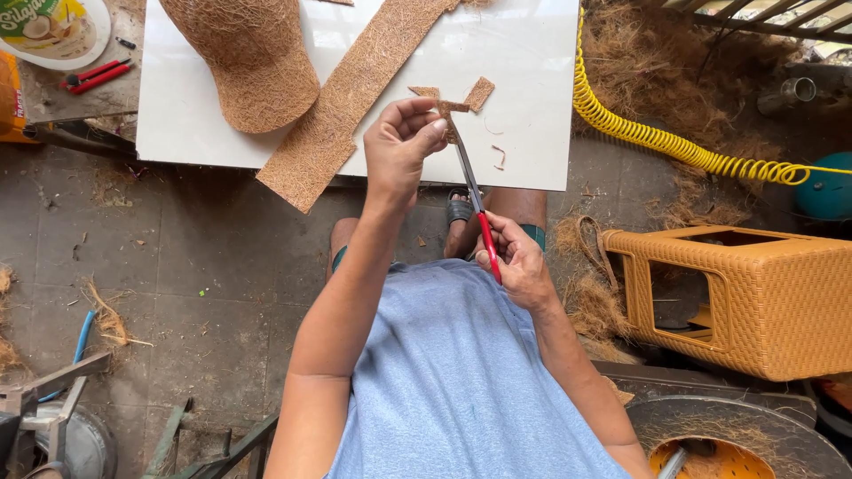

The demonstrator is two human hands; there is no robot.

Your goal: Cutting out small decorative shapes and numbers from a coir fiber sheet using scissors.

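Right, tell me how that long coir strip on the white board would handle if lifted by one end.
The long coir strip looks like loose matted fibre, so it is probably light. It overhangs the white board without drooping, so likely fairly stiff, though it may shed.

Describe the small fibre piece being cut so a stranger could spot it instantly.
Start at the white board at the top of the view, where a domed fibre cap and a long fibre strip lie. The small fibre piece is pinched in the left hand, at the red-handled scissors. It alone is small, angular and lifted.
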